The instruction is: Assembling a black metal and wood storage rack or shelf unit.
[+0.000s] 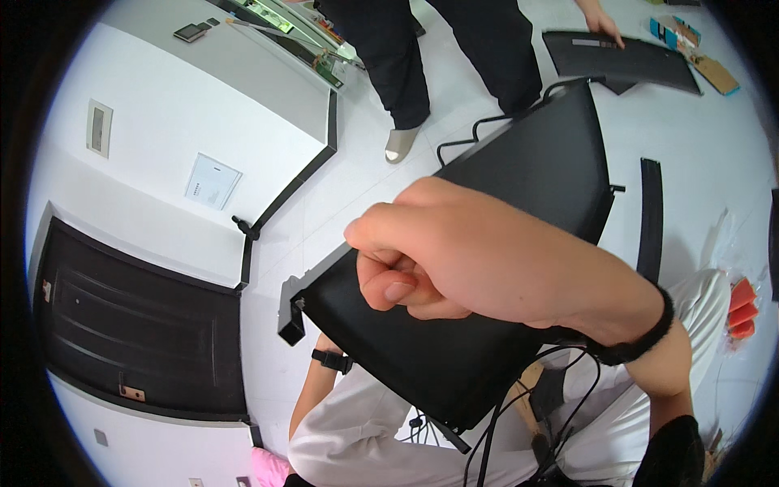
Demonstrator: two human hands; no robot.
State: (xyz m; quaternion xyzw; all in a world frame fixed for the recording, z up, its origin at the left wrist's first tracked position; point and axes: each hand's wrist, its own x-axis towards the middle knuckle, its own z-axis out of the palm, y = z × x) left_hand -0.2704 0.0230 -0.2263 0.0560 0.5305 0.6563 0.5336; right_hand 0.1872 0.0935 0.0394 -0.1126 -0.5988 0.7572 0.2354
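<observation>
A large black panel (527, 166) with raised edges and short metal brackets lies tilted over my lap. Close above it hangs my right hand (418, 252), curled into a fist with the thumb against the bent fingers; whatever lies inside the palm, if anything, is hidden. That wrist wears a fuzzy black band (641, 337). By the panel's left edge, my left hand (325, 342) shows only around the wrist, below a black wristband (331, 359). Its fingers disappear behind the panel. A square black tube end (290, 329) juts from the panel's left corner.
Across from me stands a person in black trousers (398, 65); a hand (602, 24) touches another dark panel (649, 69) on the floor. A black strip (650, 215) lies at right. Black cables (487, 430) hang near my knees. A dark door (146, 325) is at left.
</observation>
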